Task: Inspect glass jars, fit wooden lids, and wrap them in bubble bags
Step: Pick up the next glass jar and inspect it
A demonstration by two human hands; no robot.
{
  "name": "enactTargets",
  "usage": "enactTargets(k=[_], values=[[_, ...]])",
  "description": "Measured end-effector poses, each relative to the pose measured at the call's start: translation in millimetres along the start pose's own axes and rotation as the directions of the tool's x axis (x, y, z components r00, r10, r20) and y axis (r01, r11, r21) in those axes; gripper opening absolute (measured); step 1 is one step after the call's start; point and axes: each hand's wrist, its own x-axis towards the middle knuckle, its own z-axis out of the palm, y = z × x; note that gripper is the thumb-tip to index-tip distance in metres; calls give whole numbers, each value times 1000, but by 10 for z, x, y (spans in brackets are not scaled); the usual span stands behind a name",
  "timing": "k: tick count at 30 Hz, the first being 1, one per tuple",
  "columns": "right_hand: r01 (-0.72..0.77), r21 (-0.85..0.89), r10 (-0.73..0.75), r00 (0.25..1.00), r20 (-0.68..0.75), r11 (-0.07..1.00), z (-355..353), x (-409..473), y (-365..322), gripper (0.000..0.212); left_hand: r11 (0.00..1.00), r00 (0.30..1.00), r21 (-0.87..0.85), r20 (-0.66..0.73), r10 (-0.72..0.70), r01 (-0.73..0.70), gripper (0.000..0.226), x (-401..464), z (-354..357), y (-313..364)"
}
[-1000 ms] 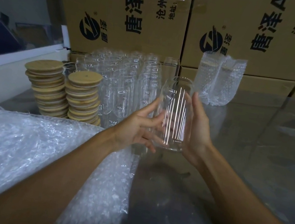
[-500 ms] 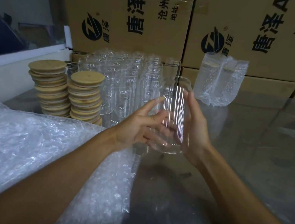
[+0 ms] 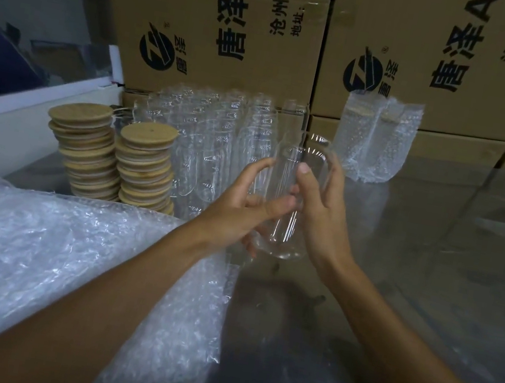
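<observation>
Both hands, left hand (image 3: 238, 204) and right hand (image 3: 319, 213), are gripping one glass jar (image 3: 293, 198) above the counter (image 3: 435, 257), fingers curled round it; inspecting step, likely next needing a lid from the wooden lids (image 3: 142, 165) stacks at left

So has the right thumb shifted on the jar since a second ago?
Yes. The right hand now has its thumb across the glass jar, toward the lid stacks.

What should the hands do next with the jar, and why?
Probably the left hand lets go and picks a lid off the nearer stack. Both hands now hold the bare jar above the table, its mouth is open with no lid on, and the right hand grips it well enough to hold it alone.
</observation>
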Motion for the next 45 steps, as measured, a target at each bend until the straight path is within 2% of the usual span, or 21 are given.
enactTargets(k=[3,5,7,10,13,14,15,17,19,20,22,23,25,27,30,32,36,38,40,43,45], values=[[-14,41,14,1000,-10,999,22,-12,-13,90,998,1000,55,-17,20,-19,96,11,25,0],[-40,147,38,999,13,988,36,-11,-18,79,996,999,77,1,43,-43,107,0,39,6],[-117,268,108,993,46,956,72,-12,-31,67,999,999,27,33,39,-40,115,-21,48,20],[-258,451,225,966,127,855,145,-47,-21,51,987,998,-158,68,-20,30,101,-20,39,34],[-361,538,274,932,237,762,162,-58,-23,45,981,996,-183,69,-59,70,105,-14,18,32],[-342,534,275,939,204,773,155,-52,-27,43,986,996,-151,66,-63,72,102,-17,20,30],[-277,485,246,961,129,830,142,-45,-32,42,991,997,-113,55,-61,66,97,-22,35,39],[-110,262,115,993,-4,959,117,-55,-27,46,997,998,-47,4,-62,62,83,-29,62,56],[4,128,-6,1000,13,992,131,-102,-29,53,998,998,-33,-26,-51,50,67,-21,67,52],[29,91,-33,999,41,995,143,-133,-25,61,998,998,-40,-27,-51,50,66,-17,65,41],[35,-17,-34,998,57,999,161,-164,-36,80,999,998,-9,-43,-45,44,82,-8,48,9],[38,-57,-35,998,54,998,155,-161,-33,83,999,998,20,-52,-37,38,90,-8,44,1],[21,-35,-19,999,50,999,138,-135,-48,75,998,998,69,-60,-12,16,99,-15,45,-2],[4,74,-7,999,43,997,127,-113,-74,63,997,997,71,-69,34,-29,95,-15,60,11],[-160,282,158,987,29,946,164,-99,-129,51,996,994,-37,-78,77,-80,94,0,54,40],[-301,397,280,954,112,867,175,-100,-154,47,995,996,-79,-68,59,-65,89,4,52,57],[-416,480,330,908,257,772,127,-114,-106,44,994,992,-38,-75,100,-103,97,28,33,29],[-424,505,329,905,269,752,134,-100,-74,43,994,991,-12,-83,105,-106,89,35,45,23],[-392,483,314,919,237,783,156,-97,-48,47,994,991,-1,-81,107,-108,85,38,53,19],[-276,304,231,957,175,912,166,-120,-65,75,996,992,25,-84,93,-91,84,18,70,41],[-194,232,163,976,145,953,139,-112,-69,88,996,993,44,-84,86,-83,85,-4,67,59]])
